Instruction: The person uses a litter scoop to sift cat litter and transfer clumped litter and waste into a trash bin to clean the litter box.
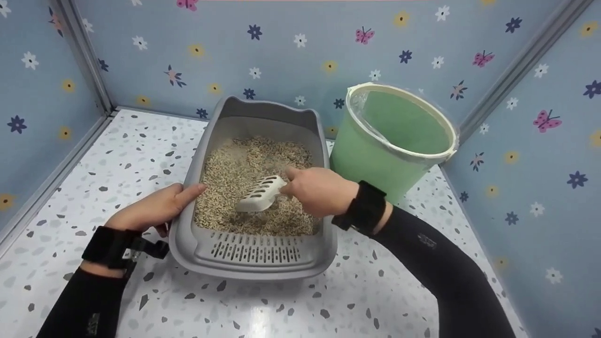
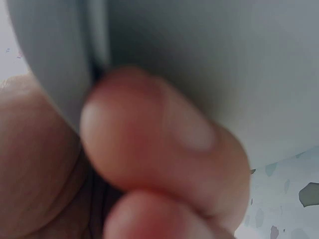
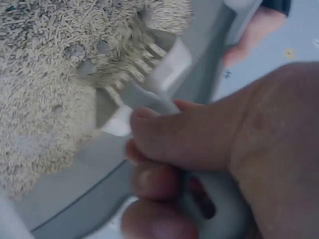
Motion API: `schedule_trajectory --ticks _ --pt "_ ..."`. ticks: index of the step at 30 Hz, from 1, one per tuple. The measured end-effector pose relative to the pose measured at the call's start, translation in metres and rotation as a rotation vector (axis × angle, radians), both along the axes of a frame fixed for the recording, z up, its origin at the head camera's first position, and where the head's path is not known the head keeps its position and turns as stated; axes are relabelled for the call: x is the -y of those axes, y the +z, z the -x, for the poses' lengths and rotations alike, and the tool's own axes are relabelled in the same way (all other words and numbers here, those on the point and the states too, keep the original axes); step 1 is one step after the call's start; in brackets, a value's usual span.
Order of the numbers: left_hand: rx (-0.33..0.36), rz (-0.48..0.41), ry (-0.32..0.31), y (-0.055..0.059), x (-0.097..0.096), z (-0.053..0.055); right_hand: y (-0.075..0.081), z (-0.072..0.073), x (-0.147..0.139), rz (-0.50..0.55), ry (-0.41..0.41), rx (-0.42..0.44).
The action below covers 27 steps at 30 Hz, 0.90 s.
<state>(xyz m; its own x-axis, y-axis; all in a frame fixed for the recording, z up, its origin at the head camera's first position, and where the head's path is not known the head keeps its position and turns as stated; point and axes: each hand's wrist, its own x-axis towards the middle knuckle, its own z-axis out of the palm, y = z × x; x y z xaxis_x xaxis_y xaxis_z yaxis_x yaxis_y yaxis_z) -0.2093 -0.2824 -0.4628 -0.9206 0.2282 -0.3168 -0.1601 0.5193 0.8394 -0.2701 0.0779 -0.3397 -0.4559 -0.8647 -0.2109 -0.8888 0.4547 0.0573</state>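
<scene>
A grey litter box (image 1: 253, 272) holds a bed of tan pellet litter (image 1: 225, 178). Over its middle, my right hand (image 1: 321, 190) grips the handle of a white slotted litter scoop (image 1: 263, 193), whose head tilts down to the left, close over the litter. In the right wrist view, thumb and fingers wrap the handle, and litter shows at the slots of the scoop (image 3: 172, 64). My left hand (image 1: 157, 206) holds the box's left rim, thumb on top. Seen from the left wrist, curled fingers (image 2: 144, 129) press under the rim's outer side.
A green bin (image 1: 371, 164) with a clear liner over its pale rim stands to the right of the box, close beside it. Blue walls (image 1: 291, 51) printed with flowers and butterflies enclose the back and sides. The surface underneath is white with grey speckles (image 1: 141, 155).
</scene>
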Motion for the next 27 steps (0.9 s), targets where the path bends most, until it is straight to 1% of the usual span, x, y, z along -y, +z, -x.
schedule_trajectory --ticks 3,5,7,9,12,14,16,18,19,21,22,24,27 --pt "0.001 0.01 0.0 0.001 0.001 0.0 0.011 -0.008 -0.015 -0.021 -0.031 0.033" --pt "0.008 0.007 -0.002 0.002 0.0 0.0 0.018 -0.011 -0.021 -0.029 -0.07 0.053" --pt "0.01 0.005 -0.004 0.003 0.0 0.0 0.023 -0.01 -0.024 -0.029 -0.117 0.059" --pt "0.011 0.0 -0.004 0.002 0.0 0.0 0.024 -0.007 -0.022 -0.027 -0.181 0.044" --pt "0.009 -0.008 -0.003 0.001 -0.001 -0.001 0.019 0.003 -0.012 -0.035 -0.274 -0.02" --pt "0.007 -0.016 -0.002 -0.001 0.0 -0.001 0.011 0.012 0.001 -0.054 -0.331 -0.074" --pt "0.003 -0.021 -0.002 -0.002 0.001 -0.002 0.001 0.023 0.013 -0.074 -0.362 -0.134" --pt "0.003 -0.024 0.0 -0.002 0.001 -0.002 -0.011 0.032 0.024 -0.092 -0.37 -0.191" --pt "0.0 -0.026 -0.001 -0.002 0.001 -0.002 -0.016 0.037 0.027 -0.102 -0.36 -0.212" --pt "0.004 -0.03 0.002 0.0 0.0 -0.003 -0.024 0.042 0.031 -0.133 -0.315 -0.249" --pt "0.005 -0.03 0.001 0.0 0.0 -0.003 -0.027 0.044 0.032 -0.144 -0.295 -0.254" --pt "0.009 -0.027 -0.001 0.001 -0.001 -0.003 -0.029 0.044 0.03 -0.17 -0.255 -0.245" --pt "0.008 -0.019 -0.002 0.004 0.0 -0.002 -0.021 0.037 0.023 -0.184 -0.238 -0.184"
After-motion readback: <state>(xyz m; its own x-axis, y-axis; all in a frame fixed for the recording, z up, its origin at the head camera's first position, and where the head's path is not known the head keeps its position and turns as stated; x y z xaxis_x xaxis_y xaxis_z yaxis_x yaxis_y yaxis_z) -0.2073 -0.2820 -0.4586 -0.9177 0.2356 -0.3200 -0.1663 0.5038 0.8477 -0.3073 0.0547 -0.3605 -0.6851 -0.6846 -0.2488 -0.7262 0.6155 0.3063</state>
